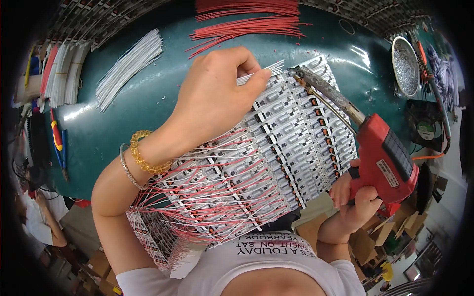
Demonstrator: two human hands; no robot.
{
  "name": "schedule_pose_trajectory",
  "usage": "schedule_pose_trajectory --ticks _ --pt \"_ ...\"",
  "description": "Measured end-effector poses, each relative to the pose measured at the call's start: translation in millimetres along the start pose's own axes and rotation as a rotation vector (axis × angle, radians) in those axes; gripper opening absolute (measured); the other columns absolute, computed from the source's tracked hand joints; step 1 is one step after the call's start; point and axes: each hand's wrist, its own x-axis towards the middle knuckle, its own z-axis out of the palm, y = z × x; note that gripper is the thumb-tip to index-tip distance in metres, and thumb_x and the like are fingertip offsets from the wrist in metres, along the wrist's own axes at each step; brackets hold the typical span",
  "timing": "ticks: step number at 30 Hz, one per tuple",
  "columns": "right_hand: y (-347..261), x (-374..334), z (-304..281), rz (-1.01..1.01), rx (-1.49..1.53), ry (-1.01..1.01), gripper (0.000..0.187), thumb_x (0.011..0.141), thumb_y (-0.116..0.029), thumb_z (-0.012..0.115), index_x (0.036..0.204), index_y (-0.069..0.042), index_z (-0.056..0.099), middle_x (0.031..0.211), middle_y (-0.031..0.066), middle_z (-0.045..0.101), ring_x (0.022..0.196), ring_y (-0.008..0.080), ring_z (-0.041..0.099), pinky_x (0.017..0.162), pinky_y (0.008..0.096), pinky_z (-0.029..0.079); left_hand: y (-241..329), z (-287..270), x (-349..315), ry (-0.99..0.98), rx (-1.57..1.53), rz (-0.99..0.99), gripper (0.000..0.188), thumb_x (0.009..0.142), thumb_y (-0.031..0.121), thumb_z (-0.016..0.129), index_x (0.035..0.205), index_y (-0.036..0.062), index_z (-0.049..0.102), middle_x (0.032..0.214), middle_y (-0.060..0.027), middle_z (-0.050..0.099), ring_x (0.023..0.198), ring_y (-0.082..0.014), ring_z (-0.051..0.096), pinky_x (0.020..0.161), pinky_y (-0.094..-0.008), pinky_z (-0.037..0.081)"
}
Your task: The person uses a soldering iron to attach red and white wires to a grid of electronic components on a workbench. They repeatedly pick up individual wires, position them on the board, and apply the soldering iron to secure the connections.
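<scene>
My left hand (217, 96) pinches a small bunch of white wires (269, 69) above the far end of a wide panel of white circuit strips (276, 143). A beaded bracelet and a thin bangle sit on that wrist. My right hand (353, 197) grips a red soldering gun (382, 158) by its handle. Its long metal tip (298, 75) reaches the far edge of the strips, right next to the wire ends. Red and white wires (197, 207) stick out from the strips nearer to me.
On the green table (148, 98) lie a bundle of white wires (128, 64), bundles of red wires (247, 24) and more wire bundles at the far left (61, 74). A round metal dish (406, 66) and a small black fan (425, 126) stand at the right. Pliers (58, 143) lie at the left edge.
</scene>
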Motion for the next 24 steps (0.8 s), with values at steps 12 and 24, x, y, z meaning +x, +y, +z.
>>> schedule_pose_trajectory --ticks 12,24 --pt "-1.0 -2.2 0.0 -0.001 0.037 -0.022 0.063 0.084 -0.047 0.053 0.103 0.012 0.039 0.045 0.0019 0.041 0.034 0.0107 0.040 0.037 0.0235 0.037 1.5 -1.4 0.1 0.006 0.048 0.019 0.020 0.080 0.016 0.062 0.073 -0.0025 0.060 0.065 -0.0055 0.060 0.061 -0.0101 0.053 0.060 -0.0254 0.041" --pt "13.5 -10.5 -6.6 -0.072 -0.176 -0.021 0.062 0.082 -0.047 0.056 0.100 0.011 0.043 0.045 0.0018 0.041 0.035 0.0103 0.040 0.038 0.0229 0.035 0.3 -0.8 -0.2 0.014 0.081 0.016 0.020 0.079 0.017 0.063 0.073 -0.0027 0.059 0.064 -0.0071 0.060 0.060 -0.0118 0.054 0.060 -0.0265 0.041"
